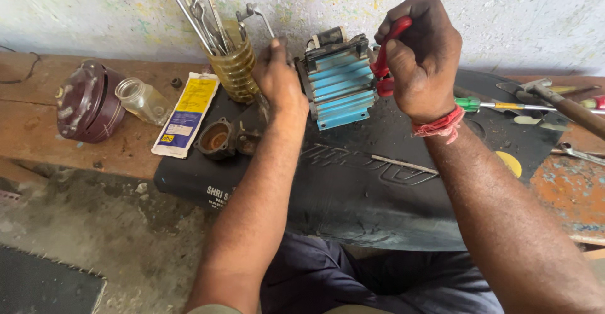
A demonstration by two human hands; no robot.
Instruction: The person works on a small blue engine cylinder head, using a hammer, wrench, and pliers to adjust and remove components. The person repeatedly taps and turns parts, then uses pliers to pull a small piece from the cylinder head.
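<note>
A blue finned metal block point(337, 90) stands tilted on a black rubber mat point(378, 188). My left hand point(277, 77) grips the block's left side and steadies it. My right hand point(422, 55) is closed around the red handles of a pair of pliers point(386, 62), whose jaws meet the block's right side. A red thread band circles my right wrist. The plier jaws are mostly hidden behind the block and my fingers.
A ribbed yellowish jar of spanners point(234, 68) stands behind my left hand. To the left lie a yellow-and-white packet point(188, 112), a small glass jar point(142, 99), a dark red round housing point(88, 103) and a small metal cup part point(215, 139). A green-handled screwdriver point(504, 106) and hammer point(561, 103) lie right.
</note>
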